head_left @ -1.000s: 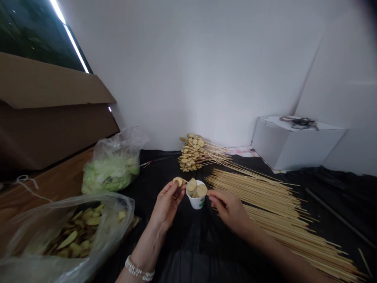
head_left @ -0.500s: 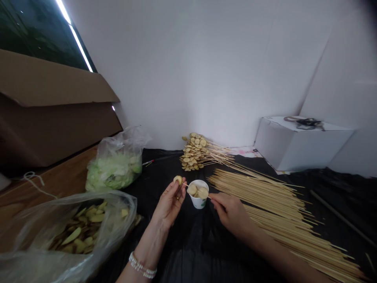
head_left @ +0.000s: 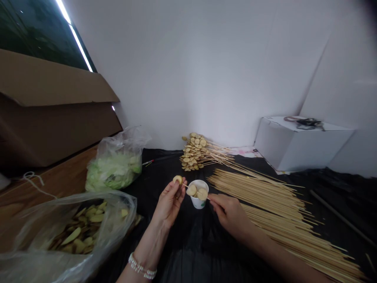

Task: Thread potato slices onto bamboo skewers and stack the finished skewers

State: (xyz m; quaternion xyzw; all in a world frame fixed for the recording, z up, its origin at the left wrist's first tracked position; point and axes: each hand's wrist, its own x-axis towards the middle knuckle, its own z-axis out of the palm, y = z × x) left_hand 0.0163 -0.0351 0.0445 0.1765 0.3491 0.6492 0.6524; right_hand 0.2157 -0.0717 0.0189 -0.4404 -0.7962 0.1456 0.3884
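In the head view, my left hand (head_left: 170, 200) pinches a pale round potato slice (head_left: 177, 179) between thumb and fingers. A thin wooden skewer (head_left: 185, 185) runs from that slice towards my right hand (head_left: 229, 212), whose fingers are closed on its other end. Two more potato slices (head_left: 192, 190) sit along the skewer, in front of the mouth of a white paper cup (head_left: 198, 203). The cup stands upright on the black cover between my hands; what it contains is mostly hidden. Beyond it lies a pile of skewered potato slices (head_left: 193, 153).
Rows of bare wooden skewers (head_left: 265, 194) lie to the right. At left are an open plastic bag of potato slices (head_left: 78, 232) and a clear bag of pale green leaves (head_left: 114, 169). A cardboard box (head_left: 55, 125) and a white box (head_left: 300, 143) stand farther back.
The two slices on the skewer have shifted slightly left and apart, showing a bit of stick between them. My right hand has moved slightly left; my left hand has hardly moved.
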